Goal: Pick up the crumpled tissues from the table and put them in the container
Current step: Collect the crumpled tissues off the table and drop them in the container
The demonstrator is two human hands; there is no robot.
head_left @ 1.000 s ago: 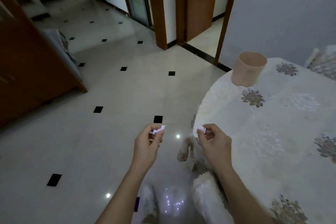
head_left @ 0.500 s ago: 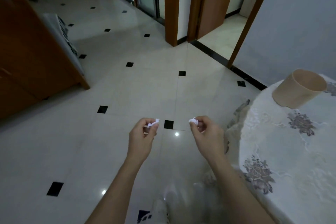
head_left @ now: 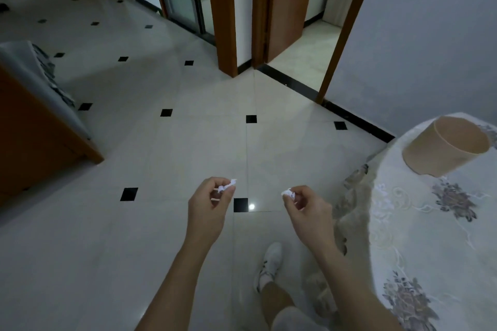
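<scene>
We have turned away: our left hand (head_left: 208,204) pinches one small white crumpled tissue (head_left: 227,186), our right hand (head_left: 306,209) a second tissue (head_left: 288,193), both over the pale tiled floor (head_left: 161,164) — the beige cylindrical container (head_left: 443,152) now waits far right on the surface (head_left: 430,236).

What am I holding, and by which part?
Left hand pinches a crumpled tissue by its lower end; right hand pinches a second tissue by its near side.

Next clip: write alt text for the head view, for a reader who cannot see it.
The left hand pinches the left tissue and the right hand pinches the right tissue, both over the tiled floor. The beige container stands on the round table at right, apart from both hands.
</scene>
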